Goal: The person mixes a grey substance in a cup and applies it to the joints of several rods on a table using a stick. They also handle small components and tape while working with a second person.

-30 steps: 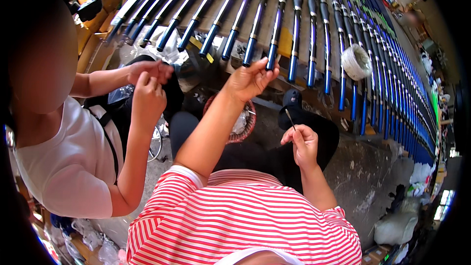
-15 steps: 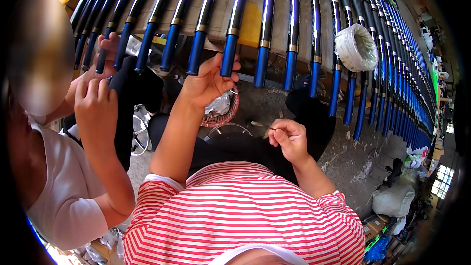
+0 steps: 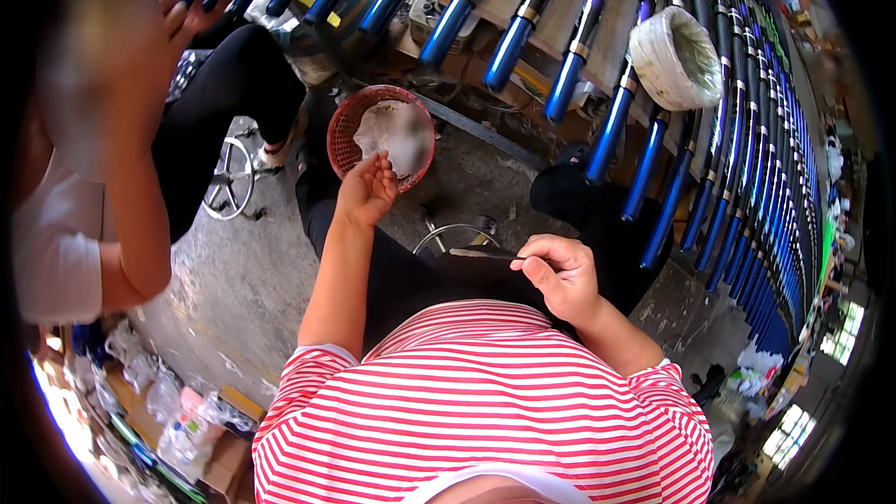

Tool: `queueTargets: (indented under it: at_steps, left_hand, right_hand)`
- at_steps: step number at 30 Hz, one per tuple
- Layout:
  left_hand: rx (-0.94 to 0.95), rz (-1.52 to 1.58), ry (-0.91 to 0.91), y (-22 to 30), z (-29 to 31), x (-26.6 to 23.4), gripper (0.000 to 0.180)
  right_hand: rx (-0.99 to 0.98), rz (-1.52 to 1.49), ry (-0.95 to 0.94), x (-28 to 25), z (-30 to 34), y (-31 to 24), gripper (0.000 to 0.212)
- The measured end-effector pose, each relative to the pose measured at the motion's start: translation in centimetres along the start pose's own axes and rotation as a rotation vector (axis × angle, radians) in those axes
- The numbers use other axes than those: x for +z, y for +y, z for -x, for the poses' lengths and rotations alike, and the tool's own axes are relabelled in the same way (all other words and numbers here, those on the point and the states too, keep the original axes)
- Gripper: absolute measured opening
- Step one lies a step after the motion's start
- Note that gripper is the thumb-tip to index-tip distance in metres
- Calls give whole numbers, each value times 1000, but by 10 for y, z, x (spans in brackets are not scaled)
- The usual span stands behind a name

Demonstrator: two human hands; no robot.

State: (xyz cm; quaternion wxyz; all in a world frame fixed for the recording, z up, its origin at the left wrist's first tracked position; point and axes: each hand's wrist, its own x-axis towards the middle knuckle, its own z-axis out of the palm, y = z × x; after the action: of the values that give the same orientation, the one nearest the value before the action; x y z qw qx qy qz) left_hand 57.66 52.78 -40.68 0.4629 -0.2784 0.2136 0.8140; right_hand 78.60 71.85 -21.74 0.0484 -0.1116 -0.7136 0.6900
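Note:
My right hand [image 3: 560, 273] pinches a thin, narrow, dark blade-like tool [image 3: 483, 254], which points left above my lap. My left hand [image 3: 368, 190] hovers by the near rim of a red mesh basket [image 3: 338, 142]. Its fingers are loosely bent and slightly apart, with nothing visible in them. Crumpled whitish film or paper, partly blurred, lies in the basket. Beyond my hands, a long row of black rods with blue butt ends [image 3: 611, 135] and metal rings, like fishing rods, overhangs a bench edge. Neither hand touches a rod.
A whitish round tub [image 3: 674, 61] rests among the rods at the right. On my left sits a co-worker [image 3: 61, 261] in a light top, one hand raised near the rod ends. Stool bases [image 3: 229, 182] stand on the concrete floor, and plastic bags [image 3: 182, 434] lie at lower left.
My left hand has left a rod's blue end and come down toward the basket. The tool in my right hand now shows more of its length. The view has shifted, showing more floor.

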Motion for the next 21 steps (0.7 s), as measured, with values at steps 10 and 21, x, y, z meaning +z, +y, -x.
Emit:
queueTargets:
  at_steps: [10,21]
  left_hand:
    - [72,-87,130,-97,70,-40,15]
    - [0,-353,-24,-145,100,34,19]
  right_hand:
    - [-124,-80,-71,-43,73,5,15]
    - [-256,-200,-32,-53,109,-4,19]
